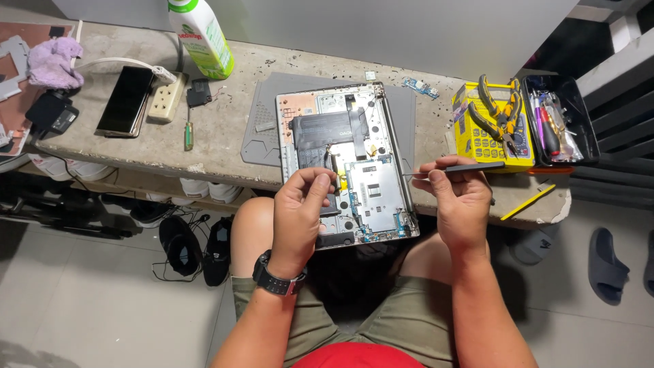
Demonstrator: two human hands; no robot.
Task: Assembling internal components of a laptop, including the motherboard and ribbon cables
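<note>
Here, the one opened laptop [347, 163] lies on the grey mat [402, 116] at the bench edge, directly under your left hand [298, 211], whose fingers pinch closed over its boards, while your right hand [460, 204] grips one slim dark screwdriver [463, 167] just beside it.

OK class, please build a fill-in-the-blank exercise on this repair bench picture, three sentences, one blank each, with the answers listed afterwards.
1. The left hand, with a black ____ on its wrist, touches the opened laptop.
2. The right hand holds a thin dark ____.
3. Yellow-handled pliers lie on the yellow multimeter, left of a black ____ of tools.

Answers: watch; screwdriver; box
</note>
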